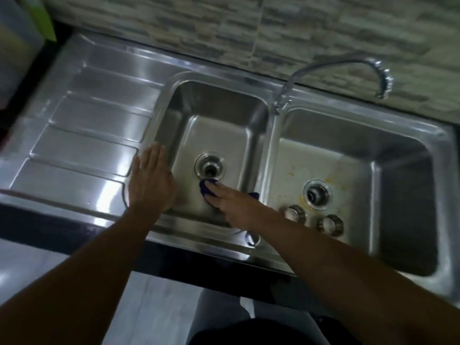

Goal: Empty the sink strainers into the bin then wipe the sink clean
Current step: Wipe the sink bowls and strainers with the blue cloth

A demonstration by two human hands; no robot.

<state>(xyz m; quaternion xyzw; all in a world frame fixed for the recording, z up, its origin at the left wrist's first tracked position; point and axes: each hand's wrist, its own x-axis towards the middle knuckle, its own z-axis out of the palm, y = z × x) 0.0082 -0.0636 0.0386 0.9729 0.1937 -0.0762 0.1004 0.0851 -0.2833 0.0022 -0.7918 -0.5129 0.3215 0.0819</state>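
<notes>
Head view, from left to right. Ribbed draining board (82, 135) forming the left part of the stainless steel sink unit (249, 255). Left hand (150, 180) lying flat, fingers extended and together, palm down on the rim between draining board and left basin (219, 115); it holds nothing. Left basin with its open drain (209, 166) at the centre of the floor, no strainer seated in it. Right hand (232, 202) reaching over the front rim into the left basin, fingers pressing a dark blue cloth (207, 188) against the basin floor just in front of the drain; whether the fingers curl around the cloth cannot be told. Tap (343, 70) rising from the back rim between the basins, spout over the right basin (398, 170). Right basin floor stained yellowish around its drain (317, 194); two metal strainers (312, 219) rest side by side near its front wall.
</notes>
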